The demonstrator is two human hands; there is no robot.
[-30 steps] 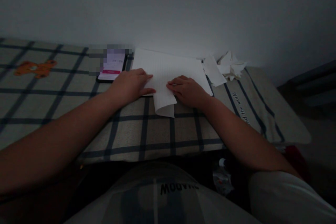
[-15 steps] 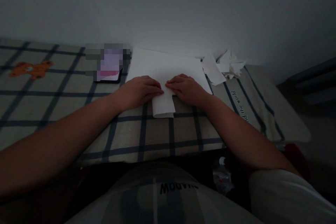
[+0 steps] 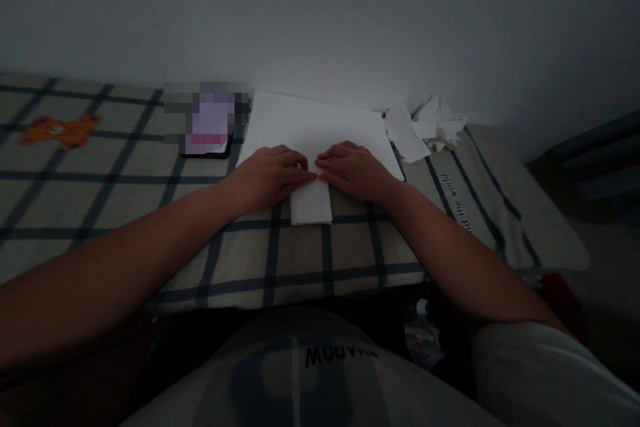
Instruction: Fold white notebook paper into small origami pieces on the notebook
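Observation:
A folded strip of white lined paper lies with its near end over the checked cloth and its far part on white sheets. My left hand is closed on the strip's left side, thumb and index fingertip reaching across it. From the right, my right hand holds the strip's other edge with fingers pressed together. The fingertips of both hands nearly meet over the strip and hide part of it. The strip's near end looks flat, its layers close together.
A phone-like device, partly blurred out, lies left of the sheets. Paper scraps and folded pieces are heaped at the right by the wall. An orange bear figure is at far left. Below the table edge is a clear plastic bottle.
The near end of the strip, looped open before, is now pressed flat. My left thumb and fingers have slid right across the strip. My right hand has barely moved.

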